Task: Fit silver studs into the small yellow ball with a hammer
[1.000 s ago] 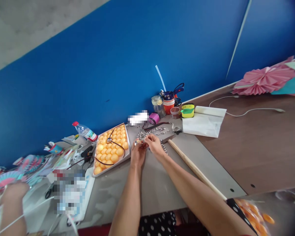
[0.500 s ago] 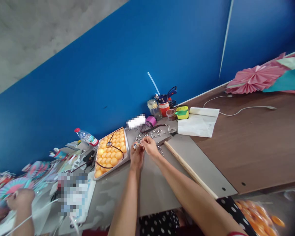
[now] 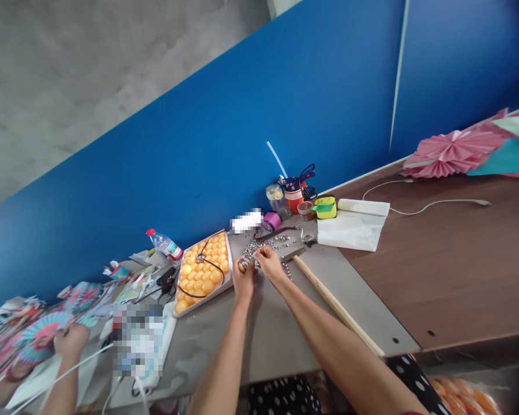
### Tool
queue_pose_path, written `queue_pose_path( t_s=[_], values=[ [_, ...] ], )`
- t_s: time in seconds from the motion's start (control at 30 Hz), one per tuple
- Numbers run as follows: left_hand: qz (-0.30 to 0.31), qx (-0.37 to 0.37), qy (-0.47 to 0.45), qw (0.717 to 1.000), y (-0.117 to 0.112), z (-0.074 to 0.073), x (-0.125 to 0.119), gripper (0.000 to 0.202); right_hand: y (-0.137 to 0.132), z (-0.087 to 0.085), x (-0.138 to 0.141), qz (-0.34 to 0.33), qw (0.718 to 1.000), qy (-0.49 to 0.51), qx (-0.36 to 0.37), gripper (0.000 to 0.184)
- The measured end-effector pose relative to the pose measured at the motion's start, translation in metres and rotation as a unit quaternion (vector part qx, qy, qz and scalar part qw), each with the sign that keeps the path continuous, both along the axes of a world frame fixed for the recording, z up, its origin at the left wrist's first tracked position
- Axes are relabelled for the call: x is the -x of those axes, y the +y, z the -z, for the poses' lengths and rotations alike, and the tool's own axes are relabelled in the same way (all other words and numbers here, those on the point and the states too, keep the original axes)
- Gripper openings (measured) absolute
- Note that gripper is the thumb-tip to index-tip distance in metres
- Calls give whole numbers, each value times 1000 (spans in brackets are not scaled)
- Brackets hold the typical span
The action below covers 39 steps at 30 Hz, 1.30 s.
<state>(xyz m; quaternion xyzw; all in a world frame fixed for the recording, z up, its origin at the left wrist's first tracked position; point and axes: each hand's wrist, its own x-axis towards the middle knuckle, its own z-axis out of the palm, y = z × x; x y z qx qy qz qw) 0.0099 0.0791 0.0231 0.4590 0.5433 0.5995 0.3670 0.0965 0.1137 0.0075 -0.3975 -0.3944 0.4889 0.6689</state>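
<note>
My left hand (image 3: 243,283) is closed around a small round ball (image 3: 243,265) with a shiny, gold-and-silver look, held just above the grey table. Close beside it on the right, my right hand (image 3: 270,266) has thumb and forefinger pinched together; anything between them is too small to make out. A scatter of small silvery studs (image 3: 251,246) lies on the table behind and around both hands. To the left stands a white tray (image 3: 203,300) filled with rows of orange balls (image 3: 194,275). On those rests a dark cord with a shiny studded piece (image 3: 200,259).
A wooden stick (image 3: 337,305) lies right of my right arm. Behind are a purple roll (image 3: 271,221), a jar, a red tool cup (image 3: 294,200), a yellow container (image 3: 326,207) and white sheeting (image 3: 352,230). At left, a co-worker's hand (image 3: 71,340) is near paper fans.
The view has tilted and shifted slightly. My right fingers have drawn a little away from the ball, which stays in my left hand.
</note>
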Motion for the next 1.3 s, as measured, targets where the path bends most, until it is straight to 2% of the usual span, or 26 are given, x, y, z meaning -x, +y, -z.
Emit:
queue_pose_path(
  t_s=[0.1,0.2,0.3,0.43,0.63,0.8,0.93,1.0,1.07,1.13,1.2,1.27,1.3],
  values=[
    [0,-27,30,999,-24,3,15,35,0,0,0,0,1000,-18,-4,17],
    [-3,-24,107,994,-46,12,28,34,0,2,1,4,999,-49,-8,17],
    [1,-21,173,985,-57,19,32,32,-3,5,2,13,995,-95,-15,16],
    [13,-22,232,972,-55,22,30,30,-14,3,6,28,983,-177,-45,13],
    [1,-34,231,972,-49,27,35,29,-27,0,11,33,948,-291,-122,10],
    [-22,-38,211,976,-48,28,35,31,-26,-1,8,85,930,-335,-127,14],
    [-5,-36,204,978,-50,29,34,34,-33,-10,5,90,915,-371,-134,15],
    [7,-34,198,980,-50,31,35,35,-42,-13,-3,91,896,-415,-132,17],
    [17,-27,189,981,-50,34,36,35,-54,-13,-18,104,862,-484,-110,17],
    [25,-31,189,981,-50,37,36,34,-70,-9,-40,121,814,-565,-61,17],
    [16,-60,196,979,-50,40,36,32,-90,-3,-63,134,751,-647,-3,21],
    [5,-74,192,979,-51,43,36,31,-110,1,-85,142,723,-676,28,28],
    [1,-77,188,979,-52,44,35,31,-120,2,-94,140,694,-703,63,31]
  ],
)
